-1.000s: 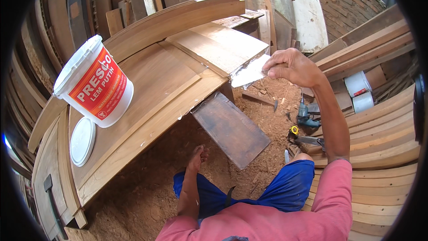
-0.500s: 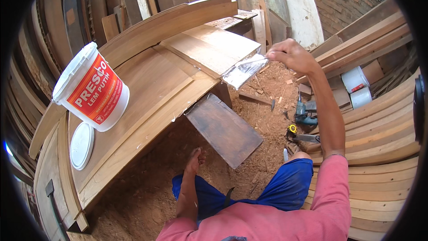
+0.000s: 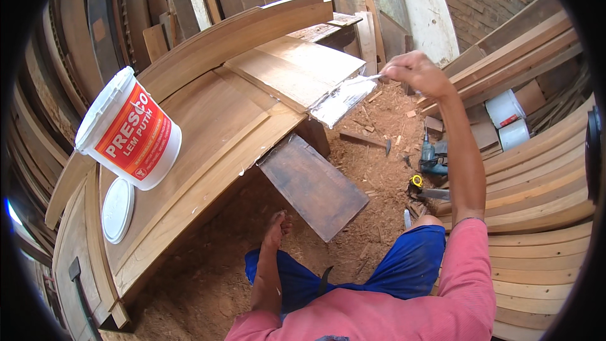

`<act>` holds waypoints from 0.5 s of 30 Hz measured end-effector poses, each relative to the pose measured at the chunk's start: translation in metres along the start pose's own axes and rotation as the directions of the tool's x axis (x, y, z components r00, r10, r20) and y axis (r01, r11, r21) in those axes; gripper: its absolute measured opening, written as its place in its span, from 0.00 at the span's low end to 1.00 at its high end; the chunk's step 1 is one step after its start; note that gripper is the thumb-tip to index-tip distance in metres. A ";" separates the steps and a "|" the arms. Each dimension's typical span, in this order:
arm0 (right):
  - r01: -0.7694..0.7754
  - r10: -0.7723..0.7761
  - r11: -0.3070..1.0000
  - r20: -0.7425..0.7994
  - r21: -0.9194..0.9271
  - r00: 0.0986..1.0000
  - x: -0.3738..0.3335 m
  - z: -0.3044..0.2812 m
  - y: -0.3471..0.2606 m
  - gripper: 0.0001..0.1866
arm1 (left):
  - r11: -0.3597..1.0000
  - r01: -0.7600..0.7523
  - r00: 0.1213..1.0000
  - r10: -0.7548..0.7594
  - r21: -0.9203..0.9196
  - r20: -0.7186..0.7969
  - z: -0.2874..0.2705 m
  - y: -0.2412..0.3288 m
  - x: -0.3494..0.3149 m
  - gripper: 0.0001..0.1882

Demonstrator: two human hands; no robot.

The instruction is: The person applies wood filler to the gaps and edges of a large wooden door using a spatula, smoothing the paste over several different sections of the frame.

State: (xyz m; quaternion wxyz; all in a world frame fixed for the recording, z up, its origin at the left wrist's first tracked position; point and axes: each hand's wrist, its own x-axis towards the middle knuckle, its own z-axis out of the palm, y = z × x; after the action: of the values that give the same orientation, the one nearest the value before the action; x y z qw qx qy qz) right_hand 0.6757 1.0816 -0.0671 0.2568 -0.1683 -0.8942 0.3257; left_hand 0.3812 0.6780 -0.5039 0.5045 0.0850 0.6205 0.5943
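Observation:
My right hand (image 3: 416,74) is closed in a pinch on a thin stick (image 3: 374,77), whose tip meets a tongue of wood (image 3: 341,102) coated with wet white glue. That tongue sticks out from the end of a pale wooden panel (image 3: 303,69). Low beside the dark board (image 3: 315,186), my left hand (image 3: 276,230) hangs near my knee, fingers loosely bent and nothing seen in them. A white bucket (image 3: 136,136) with a red and orange label stands on the wooden panelwork (image 3: 208,120), and its round white lid (image 3: 118,210) lies beside it.
A curved wooden rail (image 3: 233,35) crosses the panelwork's far side. On the sawdust-strewn ground at right are a teal power drill (image 3: 429,158), a yellow tape measure (image 3: 416,180) and wood scraps. White tubs (image 3: 504,110) and stacked curved boards (image 3: 517,196) stand further right. Planks lean behind.
My right hand has shifted slightly right with the stick, and white glue covers more of the tongue evenly. My left hand stays low by my knee.

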 end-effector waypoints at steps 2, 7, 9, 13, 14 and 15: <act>0.053 -0.053 0.998 -0.019 -0.017 0.998 0.006 0.022 -0.015 0.15 | 1.000 -0.016 1.000 0.016 0.008 0.008 -0.003 -0.005 0.006 0.23; -0.076 0.061 0.994 -0.171 -0.079 0.983 0.010 0.026 -0.020 0.15 | 0.969 -0.197 0.978 0.185 0.146 0.096 -0.023 -0.025 0.018 0.22; -0.098 0.081 0.993 -0.238 -0.060 0.968 0.003 0.014 0.010 0.14 | 0.952 -0.220 0.973 0.199 0.210 0.118 -0.013 -0.023 0.018 0.22; -0.034 0.032 0.999 -0.315 -0.001 0.949 -0.005 -0.003 0.061 0.13 | 0.985 -0.151 0.986 0.144 0.081 0.085 -0.013 -0.023 0.019 0.21; -0.031 0.030 1.000 -0.316 0.004 0.948 -0.007 -0.004 0.063 0.13 | 0.995 -0.086 0.994 0.089 -0.052 0.065 -0.015 -0.023 0.019 0.21; -0.038 0.071 0.993 -0.295 0.116 0.953 -0.009 -0.005 0.064 0.12 | 0.995 -0.088 0.994 0.091 -0.049 0.062 -0.018 -0.023 0.018 0.21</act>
State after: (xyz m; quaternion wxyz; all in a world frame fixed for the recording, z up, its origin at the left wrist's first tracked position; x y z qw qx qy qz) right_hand 0.6940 1.1265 -0.1098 0.3885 -0.2257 -0.8211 0.3520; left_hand 0.3711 0.6730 -0.5362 0.4985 0.1202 0.5858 0.6275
